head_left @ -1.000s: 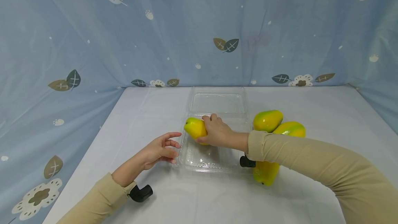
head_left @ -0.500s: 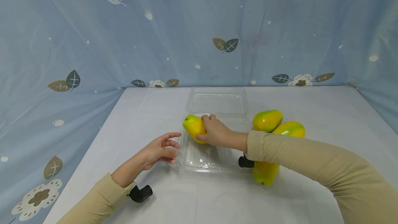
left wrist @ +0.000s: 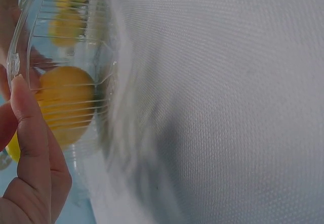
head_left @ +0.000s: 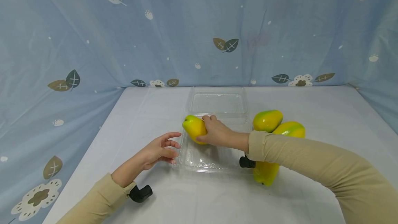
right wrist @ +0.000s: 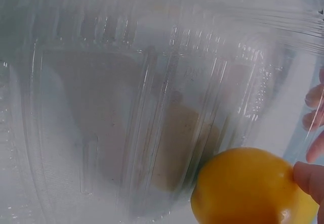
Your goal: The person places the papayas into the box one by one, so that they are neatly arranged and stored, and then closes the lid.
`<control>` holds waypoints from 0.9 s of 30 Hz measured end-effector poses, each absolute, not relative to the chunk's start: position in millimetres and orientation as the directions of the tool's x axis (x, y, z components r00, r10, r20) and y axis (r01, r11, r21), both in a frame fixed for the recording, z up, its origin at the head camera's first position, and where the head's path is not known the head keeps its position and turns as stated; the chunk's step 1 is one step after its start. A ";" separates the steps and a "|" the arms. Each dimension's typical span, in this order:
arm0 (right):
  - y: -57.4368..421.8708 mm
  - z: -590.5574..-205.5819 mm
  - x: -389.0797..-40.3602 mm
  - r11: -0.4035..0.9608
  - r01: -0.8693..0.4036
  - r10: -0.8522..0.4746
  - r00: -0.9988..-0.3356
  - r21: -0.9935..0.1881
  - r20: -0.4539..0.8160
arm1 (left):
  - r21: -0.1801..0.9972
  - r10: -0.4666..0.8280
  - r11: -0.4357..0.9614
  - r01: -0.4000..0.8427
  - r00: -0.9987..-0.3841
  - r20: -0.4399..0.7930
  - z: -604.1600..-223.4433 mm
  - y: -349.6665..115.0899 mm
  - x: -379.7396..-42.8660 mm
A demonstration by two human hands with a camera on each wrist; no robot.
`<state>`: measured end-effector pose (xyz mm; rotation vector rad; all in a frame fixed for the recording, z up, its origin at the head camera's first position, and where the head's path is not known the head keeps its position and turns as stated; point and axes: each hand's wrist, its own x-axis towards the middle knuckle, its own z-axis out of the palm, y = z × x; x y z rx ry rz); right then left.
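Note:
In the head view, my right hand point(head_left: 217, 132) holds a yellow-green papaya point(head_left: 193, 127) over the back left part of a clear plastic clamshell box point(head_left: 202, 167). In the right wrist view, the thumb lies against the papaya point(right wrist: 248, 188). Whether the fruit rests on the box floor cannot be told. My left hand point(head_left: 160, 150) is at the box's left side, fingers spread and loosely bent. In the left wrist view, a fingertip of the left hand point(left wrist: 33, 148) meets or nearly meets the box rim point(left wrist: 14, 64).
The box lid point(head_left: 217, 103) lies folded back behind the base. Right of the box sit more papayas: one at the back point(head_left: 268, 120), a second papaya point(head_left: 290, 129) beside it and a third papaya point(head_left: 265, 174) partly under the right sleeve. A patterned blue curtain point(head_left: 186, 27) borders the white table point(head_left: 217, 199).
The papaya in my right hand has shifted slightly left and back, its stem end turned up a little. My left hand has stayed put.

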<state>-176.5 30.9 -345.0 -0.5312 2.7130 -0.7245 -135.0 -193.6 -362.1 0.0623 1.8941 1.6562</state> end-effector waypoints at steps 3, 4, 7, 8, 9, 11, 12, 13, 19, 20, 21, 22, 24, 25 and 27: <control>31.3 -344.0 -176.1 0.806 -0.270 -0.416 -0.891 -0.527 -0.180 | 0.911 0.418 0.215 -0.352 -0.810 -0.411 -362.0 -193.5 -134.9; 31.2 -343.6 -175.9 0.807 -0.268 -0.416 -0.891 -0.526 -0.183 | 0.911 0.418 0.215 -0.351 -0.810 -0.411 -362.0 -193.5 -134.9; 31.0 -342.5 -175.3 0.805 -0.266 -0.418 -0.889 -0.530 -0.188 | 0.911 0.416 0.216 -0.351 -0.811 -0.411 -362.1 -193.4 -134.9; 31.1 -342.0 -175.1 0.806 -0.266 -0.419 -0.888 -0.529 -0.191 | 0.911 0.416 0.217 -0.350 -0.811 -0.411 -362.1 -193.3 -134.9; 31.4 -341.4 -175.0 0.805 -0.266 -0.419 -0.887 -0.530 -0.193 | 0.911 0.416 0.216 -0.350 -0.812 -0.411 -362.0 -193.3 -134.9; 32.7 -339.6 -175.6 0.807 -0.268 -0.422 -0.885 -0.526 -0.196 | 0.911 0.415 0.217 -0.350 -0.812 -0.410 -362.0 -193.2 -134.8; 33.9 -338.3 -176.6 0.810 -0.271 -0.423 -0.885 -0.521 -0.197 | 0.912 0.416 0.217 -0.349 -0.812 -0.410 -361.9 -193.1 -134.8; 35.1 -336.5 -177.7 0.815 -0.265 -0.417 -0.886 -0.515 -0.204 | 0.912 0.416 0.217 -0.350 -0.811 -0.410 -362.0 -193.0 -134.9; 49.1 -319.2 -188.4 0.836 -0.229 -0.386 -0.891 -0.499 -0.239 | 0.911 0.416 0.217 -0.352 -0.810 -0.412 -362.2 -193.2 -135.2; 53.1 -316.1 -189.9 0.833 -0.234 -0.392 -0.890 -0.501 -0.235 | 0.910 0.416 0.218 -0.352 -0.810 -0.413 -362.3 -193.2 -135.3; 57.5 -313.3 -191.1 0.829 -0.241 -0.399 -0.887 -0.504 -0.231 | 0.910 0.416 0.219 -0.353 -0.810 -0.414 -362.3 -193.3 -135.3; 62.1 -310.6 -192.1 0.824 -0.253 -0.409 -0.885 -0.506 -0.223 | 0.910 0.417 0.219 -0.352 -0.810 -0.414 -362.3 -193.2 -135.4; 72.0 -305.0 -192.9 0.811 -0.263 -0.421 -0.883 -0.523 -0.209 | 0.909 0.418 0.221 -0.352 -0.808 -0.415 -362.4 -193.2 -135.6; 77.0 -302.2 -193.0 0.805 -0.269 -0.426 -0.883 -0.529 -0.199 | 0.910 0.419 0.220 -0.352 -0.808 -0.414 -362.4 -193.3 -135.6; 87.1 -296.4 -191.9 0.791 -0.278 -0.436 -0.881 -0.545 -0.183 | 0.910 0.421 0.219 -0.352 -0.807 -0.414 -362.7 -193.5 -135.7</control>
